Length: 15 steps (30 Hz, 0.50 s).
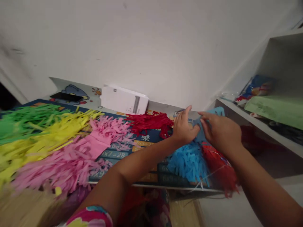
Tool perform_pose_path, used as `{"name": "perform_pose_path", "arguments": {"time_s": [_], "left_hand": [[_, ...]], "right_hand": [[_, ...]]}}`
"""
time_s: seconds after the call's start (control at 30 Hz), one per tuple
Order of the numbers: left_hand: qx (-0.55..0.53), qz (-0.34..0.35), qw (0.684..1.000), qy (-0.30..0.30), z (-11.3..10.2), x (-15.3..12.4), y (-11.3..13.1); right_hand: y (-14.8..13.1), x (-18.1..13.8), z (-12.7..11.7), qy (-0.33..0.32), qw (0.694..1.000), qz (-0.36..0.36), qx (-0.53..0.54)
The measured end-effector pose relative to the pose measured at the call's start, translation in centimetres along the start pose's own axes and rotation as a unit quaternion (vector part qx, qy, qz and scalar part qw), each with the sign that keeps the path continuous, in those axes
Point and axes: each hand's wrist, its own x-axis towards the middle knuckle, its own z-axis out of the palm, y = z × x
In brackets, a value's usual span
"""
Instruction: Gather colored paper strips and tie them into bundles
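Observation:
My left hand [184, 128] and my right hand [220, 132] meet over a blue fringed paper piece [188, 160] at the right end of the table. Both hands pinch the uncut top of that blue paper, fingers closed on it. A red fringed piece [220, 167] lies just right of it, under my right wrist, hanging over the table edge. Another red fringed piece [151, 123] lies behind my left hand.
Pink [78, 157], yellow [42, 135] and green [26, 118] fringed papers spread across the left of a blue multiplication mat [118, 154]. A white box [124, 100] and a dark phone [66, 96] sit by the wall. A white shelf [260, 124] at right holds green paper [276, 110].

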Motion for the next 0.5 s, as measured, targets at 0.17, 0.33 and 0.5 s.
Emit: {"name": "perform_pose_path", "arguments": {"time_s": [0.17,0.33,0.5], "left_hand": [[0.102,0.023,0.994,-0.033,-8.8,-2.3,-1.5],[0.281,-0.067,0.955,-0.07,-20.0,-7.8,-4.8],[0.515,-0.134,0.843,-0.075,-31.2,-10.3,-2.0]], "right_hand": [[-6.3,0.6,1.3,0.069,0.98,-0.084,0.169],[-16.4,0.3,3.9,0.055,0.939,-0.069,0.333],[-28.0,-3.5,2.1,0.127,0.815,-0.059,0.563]]}}
